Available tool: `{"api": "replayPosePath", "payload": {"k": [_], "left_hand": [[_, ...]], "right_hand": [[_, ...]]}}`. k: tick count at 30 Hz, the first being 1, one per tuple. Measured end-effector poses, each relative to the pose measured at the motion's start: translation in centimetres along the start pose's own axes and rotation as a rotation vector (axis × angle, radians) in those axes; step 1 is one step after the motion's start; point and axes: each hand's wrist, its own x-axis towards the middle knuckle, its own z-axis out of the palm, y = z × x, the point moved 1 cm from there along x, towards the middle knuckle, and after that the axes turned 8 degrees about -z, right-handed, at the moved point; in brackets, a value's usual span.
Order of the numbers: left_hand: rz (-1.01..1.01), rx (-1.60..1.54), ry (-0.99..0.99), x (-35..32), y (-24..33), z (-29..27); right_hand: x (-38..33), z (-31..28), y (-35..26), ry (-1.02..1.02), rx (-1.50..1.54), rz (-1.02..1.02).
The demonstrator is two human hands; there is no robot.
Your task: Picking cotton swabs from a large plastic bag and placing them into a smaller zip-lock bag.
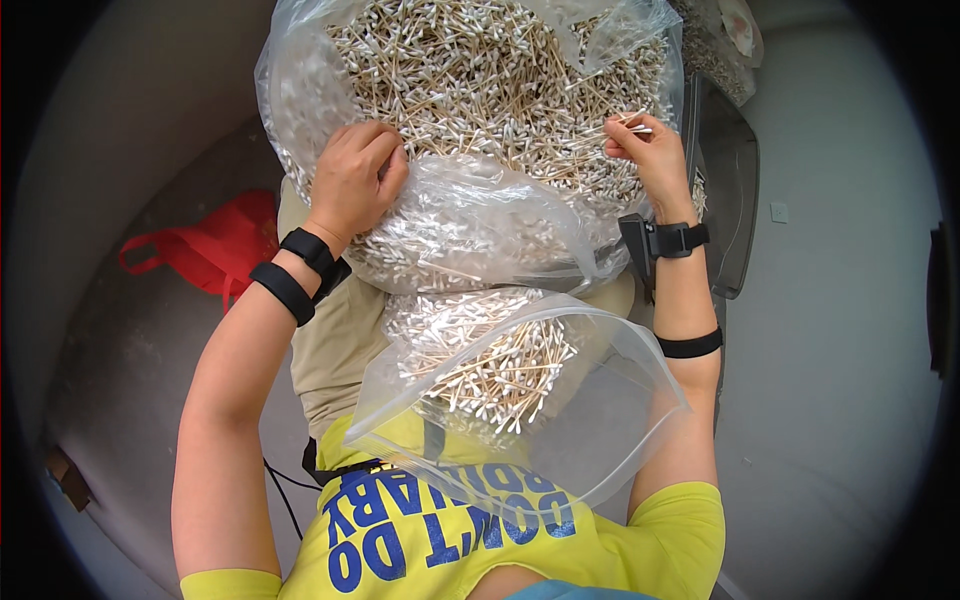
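Note:
A large clear plastic bag (470,235) full of loose cotton swabs (470,75) fills the upper middle, its mouth wide open. At its left side my left hand (360,175) is closed with curled fingers, against the film and the swabs; its fingertips are hidden. Over the right side of the heap, my right hand (645,150) pinches a few cotton swabs (632,126) between thumb and fingers. Nearer to me, a smaller clear zip bag (610,400) lies on my lap, open toward me and partly filled with cotton swabs (500,370).
A red bag (215,245) lies on the floor at the left. Right of the large bag stands a dark plastic bin (735,190), and another clear bag of swabs (720,50) is behind it. A small brown block (68,478) sits at the far lower left.

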Motion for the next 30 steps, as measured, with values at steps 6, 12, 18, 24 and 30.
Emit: {"api": "replayPosePath", "payload": {"k": [6,12,18,24,30], "left_hand": [[0.007,0.011,0.004,0.0,0.0,-0.1],[0.0,0.009,-0.002,0.1,0.1,0.0],[0.001,0.008,0.006,0.0,0.1,0.0],[-0.012,0.002,-0.013,0.1,0.3,0.1],[-0.024,0.013,-0.018,-0.1,0.1,-0.2]], "right_hand": [[-2.8,-2.9,-3.6,0.029,0.151,-0.082],[-5.9,-4.0,-8.3,0.029,0.155,-0.17],[-10.9,-4.0,-14.7,-0.163,0.295,-0.301],[-12.4,-4.0,-16.9,-0.863,0.19,-0.623],[-9.1,-3.4,-12.3,-0.357,0.004,-0.05]]}}
